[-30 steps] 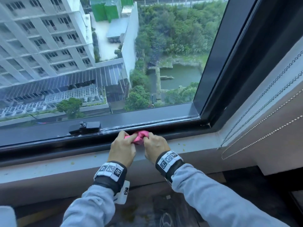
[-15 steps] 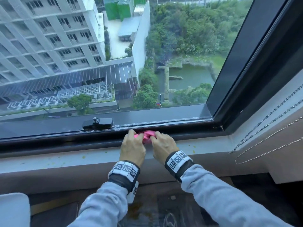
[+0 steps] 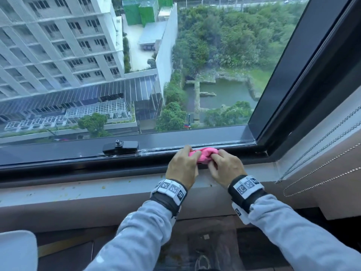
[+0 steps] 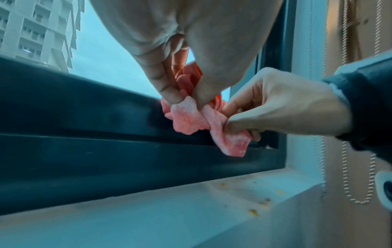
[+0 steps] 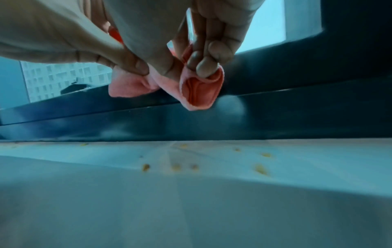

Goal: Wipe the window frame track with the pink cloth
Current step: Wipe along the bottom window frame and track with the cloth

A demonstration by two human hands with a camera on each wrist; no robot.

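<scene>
The pink cloth [image 3: 204, 156] is bunched up between both hands at the dark window frame track [image 3: 117, 163], right of the black latch [image 3: 121, 147]. My left hand [image 3: 192, 155] pinches its left end between thumb and fingers. My right hand [image 3: 215, 157] grips the right end. In the left wrist view the cloth [image 4: 191, 119] hangs in front of the dark frame rail [image 4: 84, 151], pinched by the left hand [image 4: 186, 99], with the right hand [image 4: 231, 117] holding it from the right. In the right wrist view the cloth [image 5: 199, 90] folds under curled fingers [image 5: 212, 55]. Whether it touches the track is unclear.
A pale sill [image 3: 97, 189] with yellowish crumbs [image 5: 176, 167] runs below the track. The frame's right corner [image 3: 261, 151] is close to the hands. Bead chains [image 3: 322, 153] hang at the right wall. The window glass [image 3: 136, 75] rises behind the track.
Both hands, still holding the cloth, have moved right along the track, away from the latch and nearer the right corner.
</scene>
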